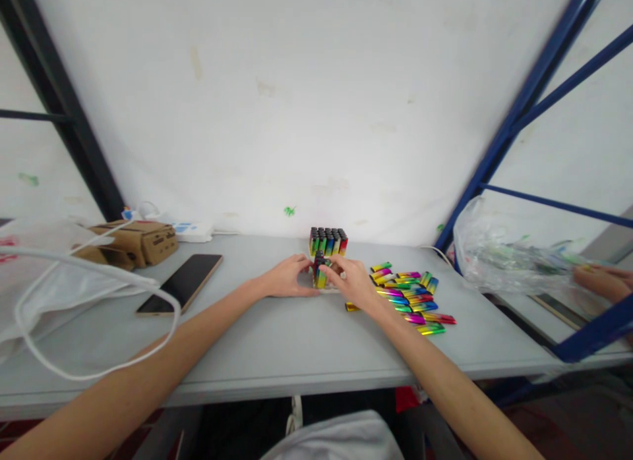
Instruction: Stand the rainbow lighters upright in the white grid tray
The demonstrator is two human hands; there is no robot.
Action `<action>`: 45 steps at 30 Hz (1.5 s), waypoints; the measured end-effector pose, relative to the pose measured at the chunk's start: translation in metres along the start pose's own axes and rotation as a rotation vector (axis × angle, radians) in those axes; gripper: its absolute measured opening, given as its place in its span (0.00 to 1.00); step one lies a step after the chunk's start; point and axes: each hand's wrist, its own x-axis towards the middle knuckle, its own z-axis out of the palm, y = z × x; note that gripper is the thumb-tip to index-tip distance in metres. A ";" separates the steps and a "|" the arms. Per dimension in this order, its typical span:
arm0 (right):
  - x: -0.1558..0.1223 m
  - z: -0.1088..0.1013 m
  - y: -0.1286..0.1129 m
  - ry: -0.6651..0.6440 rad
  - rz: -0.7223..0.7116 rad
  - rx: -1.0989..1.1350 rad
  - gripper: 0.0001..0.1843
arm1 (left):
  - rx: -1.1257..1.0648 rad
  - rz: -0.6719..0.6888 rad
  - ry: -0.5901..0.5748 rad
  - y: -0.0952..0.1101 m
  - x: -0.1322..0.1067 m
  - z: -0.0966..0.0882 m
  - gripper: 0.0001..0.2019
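Both my hands meet at the middle of the grey table. My left hand and my right hand are closed from either side around a small upright cluster of rainbow-coloured lighters. Just behind it stands a packed block of upright lighters with black tops. To the right of my right hand lies a loose pile of lighters flat on the table. One lighter lies under my right wrist.
A phone lies face up at the left, beside a cardboard box and a white bag with a cord. A power strip sits against the wall. At the right, another person's hand holds a clear plastic bag.
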 end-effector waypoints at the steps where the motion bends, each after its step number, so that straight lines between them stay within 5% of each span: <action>1: 0.001 -0.001 0.001 -0.038 -0.007 0.014 0.14 | -0.003 -0.003 -0.002 0.000 0.000 0.000 0.27; 5: 0.004 -0.006 0.004 -0.247 -0.041 0.057 0.12 | -0.032 0.000 -0.003 -0.002 0.000 0.001 0.27; 12: 0.005 -0.015 -0.001 -0.302 -0.034 -0.234 0.23 | 0.000 -0.013 -0.009 0.000 0.000 -0.001 0.27; 17: 0.004 -0.050 0.011 -0.217 0.042 -0.122 0.25 | -0.005 -0.017 -0.002 0.000 -0.001 -0.001 0.28; 23: -0.030 -0.094 0.032 -0.482 0.091 -0.043 0.10 | 0.049 -0.036 -0.017 0.002 -0.002 -0.001 0.31; 28: -0.058 -0.091 0.031 -0.424 0.018 -0.144 0.10 | 0.115 -0.119 0.021 0.005 0.001 0.007 0.37; 34: -0.053 -0.090 0.028 -0.371 0.050 -0.020 0.11 | 0.084 -0.161 0.060 0.002 0.003 0.017 0.36; 42: -0.025 -0.066 0.031 0.018 0.388 0.724 0.22 | -0.144 -0.113 -0.026 -0.007 -0.002 -0.002 0.33; 45: -0.009 -0.055 0.018 0.041 0.403 0.941 0.23 | -0.161 -0.081 -0.050 -0.008 -0.005 -0.007 0.32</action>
